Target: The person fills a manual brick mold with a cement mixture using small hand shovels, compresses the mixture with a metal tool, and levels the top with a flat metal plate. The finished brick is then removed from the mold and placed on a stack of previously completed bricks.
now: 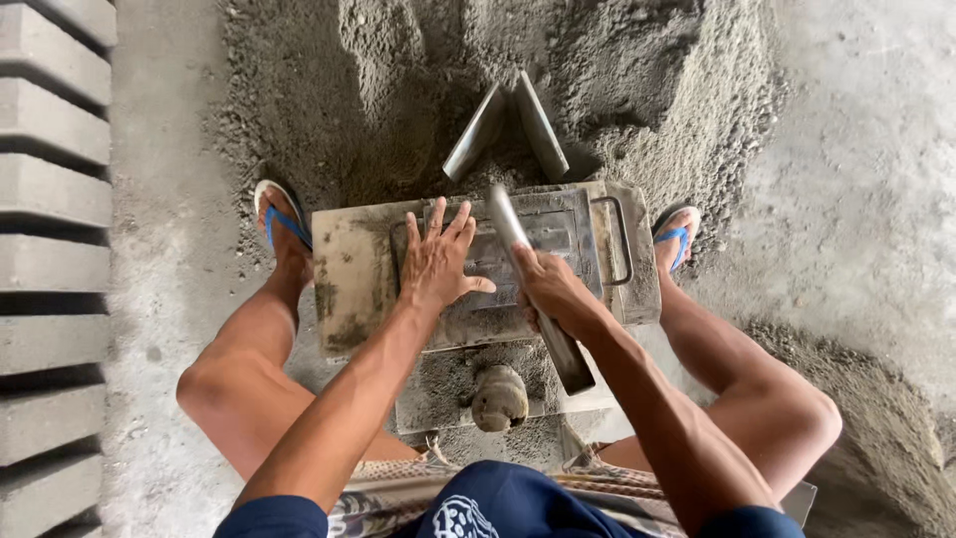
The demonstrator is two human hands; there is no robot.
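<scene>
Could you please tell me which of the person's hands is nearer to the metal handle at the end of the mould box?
Right. The right hand, gripping a flat metal bar, sits just beside the metal handle; the left hand lies flat on the mould box lid, farther away.

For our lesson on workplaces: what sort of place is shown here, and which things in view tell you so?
Probably a small block-making yard. A heap of grey sand-cement mix lies on the floor, rows of finished grey blocks stand alongside, and the left hand presses a metal mould while the right hand grips a metal bar.
</scene>
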